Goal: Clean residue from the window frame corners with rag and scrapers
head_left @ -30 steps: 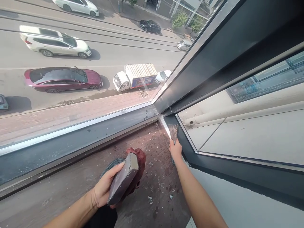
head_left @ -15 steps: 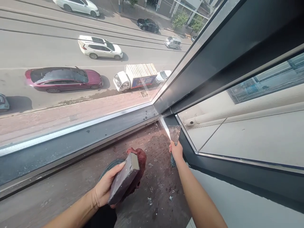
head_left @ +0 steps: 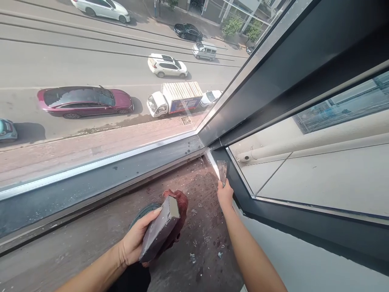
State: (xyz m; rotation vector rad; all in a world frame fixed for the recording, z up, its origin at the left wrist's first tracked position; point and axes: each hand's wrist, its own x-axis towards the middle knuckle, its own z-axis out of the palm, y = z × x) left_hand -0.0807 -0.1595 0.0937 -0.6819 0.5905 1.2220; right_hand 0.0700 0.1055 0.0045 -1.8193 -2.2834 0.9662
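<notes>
My left hand (head_left: pixel 138 235) is closed round a dark rectangular block (head_left: pixel 159 229) with a greyish end, held together with a reddish-brown cloth (head_left: pixel 181 205) that hangs out behind it. My right hand (head_left: pixel 225 195) grips a putty knife (head_left: pixel 222 169) by its handle, most of which the fingers hide. The knife's broad, stained blade points up toward the window corner and is tilted partly edge-on. A pale white strip (head_left: pixel 213 163) runs along the sill's end just left of the blade. I cannot tell whether the blade touches the dark frame beside it.
Below both hands lies a brown, speckled sill (head_left: pixel 200 235) with bits of debris (head_left: pixel 220 254). A dark round rim (head_left: pixel 144 213) shows behind my left hand. Dark window frames (head_left: pixel 100 174) meet at the corner; beyond the glass is a street with a truck (head_left: pixel 179 99) and several cars.
My right hand has turned the putty knife, so its blade looks narrower. My left hand keeps its hold on block and cloth. Outside, a white car and a van have moved along the road.
</notes>
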